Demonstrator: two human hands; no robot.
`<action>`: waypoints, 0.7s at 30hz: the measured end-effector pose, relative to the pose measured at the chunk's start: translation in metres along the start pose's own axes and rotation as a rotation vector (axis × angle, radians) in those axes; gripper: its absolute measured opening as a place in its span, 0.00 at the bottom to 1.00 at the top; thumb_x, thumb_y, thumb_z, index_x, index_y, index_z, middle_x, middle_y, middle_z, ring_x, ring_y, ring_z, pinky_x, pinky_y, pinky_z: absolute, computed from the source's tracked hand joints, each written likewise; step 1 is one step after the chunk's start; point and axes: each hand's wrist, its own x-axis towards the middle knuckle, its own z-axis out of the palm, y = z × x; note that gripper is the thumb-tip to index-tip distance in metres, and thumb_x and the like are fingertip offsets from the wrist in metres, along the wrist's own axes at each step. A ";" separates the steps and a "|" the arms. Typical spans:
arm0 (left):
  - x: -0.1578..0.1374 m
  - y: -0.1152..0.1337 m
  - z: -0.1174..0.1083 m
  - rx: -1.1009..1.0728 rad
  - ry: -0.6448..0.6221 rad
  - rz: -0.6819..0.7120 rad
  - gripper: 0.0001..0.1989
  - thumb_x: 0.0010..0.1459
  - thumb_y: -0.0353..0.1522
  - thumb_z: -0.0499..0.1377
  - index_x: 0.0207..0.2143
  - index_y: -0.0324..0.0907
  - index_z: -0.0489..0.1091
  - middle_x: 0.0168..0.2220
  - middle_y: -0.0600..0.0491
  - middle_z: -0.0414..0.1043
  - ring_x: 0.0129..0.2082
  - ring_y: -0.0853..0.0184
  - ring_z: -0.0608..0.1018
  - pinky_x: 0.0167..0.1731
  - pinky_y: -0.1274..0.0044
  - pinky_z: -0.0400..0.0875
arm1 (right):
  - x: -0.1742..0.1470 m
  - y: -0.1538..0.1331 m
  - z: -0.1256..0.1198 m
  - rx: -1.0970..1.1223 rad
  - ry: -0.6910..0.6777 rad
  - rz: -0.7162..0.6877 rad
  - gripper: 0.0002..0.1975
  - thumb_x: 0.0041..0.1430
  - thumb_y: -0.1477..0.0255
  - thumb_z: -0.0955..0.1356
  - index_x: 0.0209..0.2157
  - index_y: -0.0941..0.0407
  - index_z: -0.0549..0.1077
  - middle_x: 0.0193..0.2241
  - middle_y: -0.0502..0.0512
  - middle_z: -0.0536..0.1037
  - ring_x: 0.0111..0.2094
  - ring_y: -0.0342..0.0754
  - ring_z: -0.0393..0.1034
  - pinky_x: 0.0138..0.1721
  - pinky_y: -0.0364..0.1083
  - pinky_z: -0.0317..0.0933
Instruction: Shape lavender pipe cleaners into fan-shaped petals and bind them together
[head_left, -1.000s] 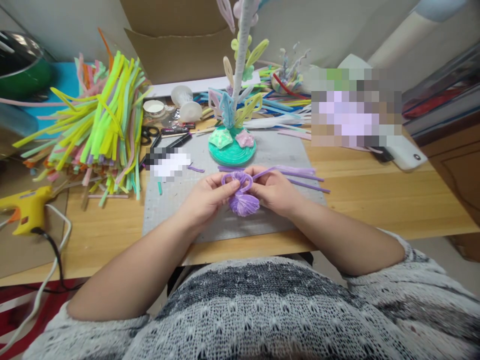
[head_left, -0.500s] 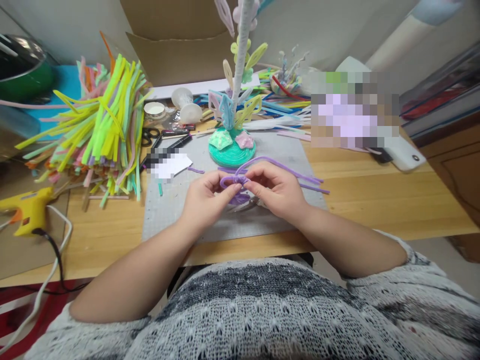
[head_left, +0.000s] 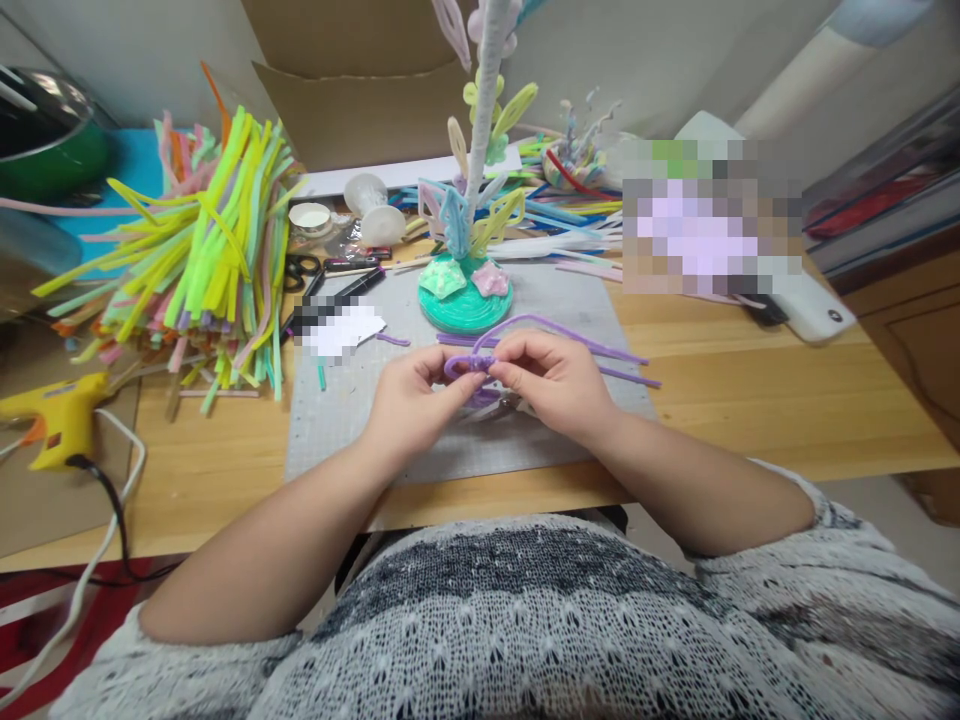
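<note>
Both hands meet over the grey cutting mat (head_left: 360, 420), pinching one purple pipe cleaner (head_left: 480, 364) that is bent into a loop with a twisted part. My left hand (head_left: 416, 392) is closed on the loop's left side. Thumb and forefinger of my right hand (head_left: 559, 385) grip the twisted end, from which a long strand arcs up and right. Beneath the hands lie another purple coil and a metal tool, partly hidden, whose kind I cannot make out. Just beyond stands a round green base (head_left: 465, 308) with star shapes and a white wrapped stem (head_left: 487, 100).
A large heap of coloured pipe cleaners (head_left: 217, 240) lies at the left, with a yellow glue gun (head_left: 56, 415) and its cord nearer me. Black scissors (head_left: 300, 270), markers (head_left: 349, 290) and a white spool (head_left: 373, 208) lie behind the mat. A white lamp base (head_left: 810, 300) stands right.
Both hands keep their pinch on the purple pipe cleaner, with only a slight shift of the fingers at the twist. The whole view has moved by a few pixels.
</note>
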 end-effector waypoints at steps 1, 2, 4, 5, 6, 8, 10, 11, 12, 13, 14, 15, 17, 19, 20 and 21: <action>0.000 0.000 0.000 0.003 0.003 -0.006 0.10 0.49 0.35 0.66 0.32 0.38 0.76 0.28 0.53 0.76 0.27 0.70 0.74 0.31 0.77 0.68 | 0.000 0.000 0.000 -0.011 0.008 -0.014 0.06 0.55 0.70 0.70 0.27 0.57 0.73 0.26 0.51 0.73 0.28 0.43 0.65 0.30 0.44 0.59; -0.001 0.001 0.001 0.003 0.002 -0.013 0.10 0.49 0.35 0.66 0.32 0.38 0.76 0.28 0.53 0.76 0.27 0.70 0.74 0.31 0.77 0.69 | -0.001 0.000 0.001 -0.025 0.016 -0.025 0.06 0.56 0.70 0.70 0.27 0.56 0.73 0.26 0.51 0.73 0.28 0.43 0.65 0.30 0.45 0.60; -0.001 0.001 0.001 -0.005 0.001 -0.028 0.10 0.49 0.35 0.66 0.32 0.38 0.76 0.28 0.53 0.76 0.27 0.70 0.74 0.30 0.77 0.69 | -0.002 0.000 0.002 -0.054 0.035 -0.041 0.06 0.56 0.70 0.69 0.27 0.56 0.72 0.25 0.51 0.73 0.28 0.43 0.64 0.30 0.45 0.60; -0.001 0.002 0.001 -0.015 -0.002 -0.033 0.10 0.49 0.35 0.67 0.32 0.38 0.76 0.28 0.53 0.76 0.27 0.71 0.74 0.30 0.78 0.69 | -0.003 0.000 0.002 -0.066 0.039 -0.047 0.06 0.56 0.70 0.69 0.27 0.56 0.72 0.25 0.51 0.72 0.28 0.43 0.64 0.30 0.45 0.60; -0.001 0.002 0.001 -0.032 -0.005 -0.040 0.10 0.49 0.35 0.67 0.33 0.38 0.76 0.28 0.53 0.76 0.27 0.71 0.74 0.30 0.78 0.69 | -0.004 0.000 0.002 -0.072 0.036 -0.051 0.07 0.57 0.69 0.69 0.27 0.56 0.72 0.25 0.51 0.72 0.28 0.44 0.65 0.31 0.45 0.60; 0.001 0.004 0.000 -0.098 -0.010 -0.058 0.10 0.48 0.34 0.68 0.32 0.38 0.76 0.27 0.54 0.76 0.26 0.72 0.74 0.30 0.79 0.70 | -0.004 0.000 0.002 -0.043 0.026 -0.058 0.08 0.58 0.66 0.69 0.28 0.56 0.72 0.26 0.51 0.73 0.30 0.44 0.65 0.32 0.45 0.61; 0.002 0.006 -0.001 -0.212 -0.020 -0.078 0.09 0.46 0.34 0.69 0.30 0.39 0.75 0.26 0.55 0.75 0.25 0.73 0.74 0.29 0.80 0.70 | -0.004 0.000 0.001 0.025 0.007 -0.041 0.12 0.60 0.62 0.67 0.29 0.55 0.71 0.27 0.51 0.72 0.30 0.44 0.66 0.34 0.45 0.62; 0.003 0.007 -0.002 -0.276 -0.033 -0.093 0.10 0.45 0.34 0.69 0.28 0.39 0.75 0.25 0.55 0.75 0.24 0.73 0.74 0.29 0.80 0.70 | -0.004 0.001 0.001 0.068 0.011 -0.017 0.14 0.61 0.60 0.67 0.28 0.55 0.70 0.26 0.50 0.72 0.30 0.43 0.66 0.33 0.45 0.62; 0.004 0.007 -0.002 -0.339 -0.057 -0.110 0.10 0.45 0.34 0.70 0.28 0.39 0.75 0.25 0.55 0.75 0.24 0.74 0.74 0.29 0.80 0.70 | -0.003 0.001 0.001 0.112 0.018 0.023 0.15 0.60 0.58 0.66 0.28 0.55 0.69 0.25 0.49 0.70 0.28 0.42 0.66 0.31 0.44 0.61; 0.005 0.008 -0.002 -0.398 -0.095 -0.131 0.10 0.45 0.34 0.70 0.28 0.39 0.75 0.25 0.55 0.75 0.25 0.73 0.74 0.29 0.80 0.70 | -0.002 0.002 0.001 0.162 0.024 0.078 0.16 0.59 0.56 0.67 0.28 0.54 0.68 0.24 0.47 0.69 0.26 0.41 0.65 0.29 0.43 0.60; 0.006 0.009 -0.002 -0.451 -0.140 -0.155 0.11 0.44 0.34 0.70 0.28 0.38 0.75 0.26 0.54 0.76 0.26 0.73 0.75 0.30 0.81 0.70 | 0.000 0.002 0.002 0.218 0.031 0.140 0.16 0.56 0.55 0.69 0.30 0.54 0.67 0.23 0.46 0.69 0.24 0.41 0.64 0.26 0.43 0.59; 0.006 0.009 -0.002 -0.495 -0.186 -0.182 0.11 0.44 0.34 0.70 0.29 0.38 0.76 0.27 0.53 0.77 0.27 0.72 0.76 0.30 0.80 0.71 | 0.001 0.003 0.003 0.278 0.009 0.205 0.17 0.52 0.55 0.72 0.33 0.53 0.68 0.23 0.46 0.70 0.23 0.41 0.64 0.23 0.42 0.58; 0.006 0.009 -0.001 -0.558 -0.255 -0.233 0.12 0.45 0.34 0.70 0.31 0.37 0.77 0.29 0.52 0.78 0.28 0.71 0.77 0.33 0.80 0.72 | 0.003 0.003 0.005 0.371 -0.041 0.289 0.19 0.48 0.57 0.74 0.36 0.54 0.69 0.22 0.45 0.70 0.21 0.40 0.63 0.21 0.41 0.55; 0.005 0.009 -0.001 -0.596 -0.281 -0.269 0.11 0.45 0.33 0.70 0.32 0.37 0.77 0.30 0.51 0.79 0.29 0.71 0.78 0.34 0.79 0.73 | 0.004 0.003 0.006 0.422 -0.064 0.316 0.18 0.48 0.58 0.75 0.33 0.56 0.71 0.20 0.44 0.70 0.20 0.38 0.61 0.20 0.40 0.53; 0.005 0.008 -0.001 -0.609 -0.288 -0.283 0.11 0.45 0.32 0.70 0.32 0.37 0.77 0.30 0.51 0.79 0.29 0.70 0.78 0.35 0.79 0.73 | 0.004 0.003 0.007 0.446 -0.060 0.323 0.18 0.47 0.59 0.75 0.31 0.57 0.72 0.18 0.44 0.70 0.19 0.38 0.61 0.20 0.40 0.53; 0.005 0.008 -0.001 -0.621 -0.295 -0.297 0.11 0.45 0.32 0.70 0.32 0.37 0.77 0.30 0.51 0.79 0.29 0.70 0.79 0.35 0.78 0.73 | 0.005 0.004 0.007 0.478 -0.056 0.339 0.17 0.46 0.59 0.76 0.29 0.57 0.72 0.18 0.44 0.70 0.19 0.38 0.61 0.20 0.40 0.53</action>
